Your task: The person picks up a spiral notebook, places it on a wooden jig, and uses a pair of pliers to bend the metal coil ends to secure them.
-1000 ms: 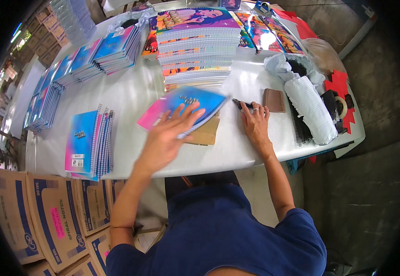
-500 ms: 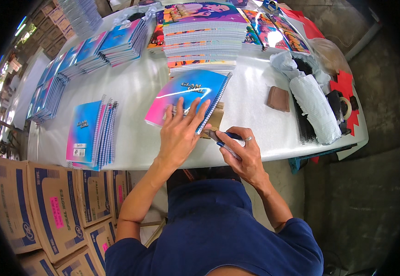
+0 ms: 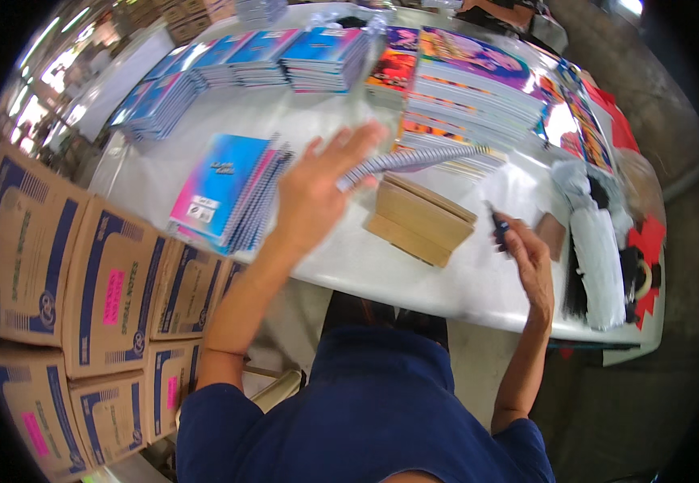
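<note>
My left hand (image 3: 313, 193), blurred by motion, grips a spiral notebook (image 3: 422, 158) by one end. The notebook is tilted nearly edge-on, its wire coil toward me, above a brown cardboard block (image 3: 420, 224) on the table. To the right of that block, my right hand (image 3: 529, 259) is closed around small dark-handled pliers (image 3: 499, 229), which point away from me and touch nothing. Left of the block lies a small pile of blue-and-pink spiral notebooks (image 3: 222, 191), partly behind my left forearm.
Stacks of blue-and-pink notebooks (image 3: 325, 50) line the far left of the white table (image 3: 317, 121). A tall stack of colourful books (image 3: 474, 88) stands beyond the block. At right lie a brown block (image 3: 550, 235), a white wrapped roll (image 3: 597, 270) and tape (image 3: 645, 278). Cartons (image 3: 116, 290) are piled at left.
My left hand has lifted the notebook off the cardboard block and tipped it edge-on. My right hand has drawn the pliers away from the coil to the right. The view has turned.
</note>
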The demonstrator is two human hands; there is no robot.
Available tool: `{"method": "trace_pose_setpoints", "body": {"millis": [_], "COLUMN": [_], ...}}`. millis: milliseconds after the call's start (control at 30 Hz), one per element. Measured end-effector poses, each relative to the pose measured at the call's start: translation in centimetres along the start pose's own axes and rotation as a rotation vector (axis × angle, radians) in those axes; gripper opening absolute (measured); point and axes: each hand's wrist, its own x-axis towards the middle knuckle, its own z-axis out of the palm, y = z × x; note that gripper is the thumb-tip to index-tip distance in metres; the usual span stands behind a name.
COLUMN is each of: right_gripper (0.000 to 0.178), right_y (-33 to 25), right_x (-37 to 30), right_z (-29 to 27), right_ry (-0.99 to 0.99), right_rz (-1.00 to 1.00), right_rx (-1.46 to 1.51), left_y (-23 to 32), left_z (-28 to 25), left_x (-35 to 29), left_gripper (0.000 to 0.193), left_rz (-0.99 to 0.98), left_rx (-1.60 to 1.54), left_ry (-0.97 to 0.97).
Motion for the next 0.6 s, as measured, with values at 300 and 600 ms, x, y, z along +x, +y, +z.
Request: {"method": "trace_pose_setpoints", "body": {"millis": [300,600], "right_gripper": [0.038,0.066], "right_y": [8.5,-4.2], "right_x": [4.9,12.2], "right_z": [0.3,14.6], "right_ry": [0.504,0.130], "right_rz": [-0.302,-0.419], "right_rx": [-0.730,0.151], "left_y": [-7.0,-13.0], "left_z": [-13.7,-16.8], "left_x": [-1.5,-1.8], "left_gripper": [0.048,0.069], "left_rz": [-0.226,-0.308], "left_rx": [0.040,-0.596], "left_ry": [0.152,0.153]}}
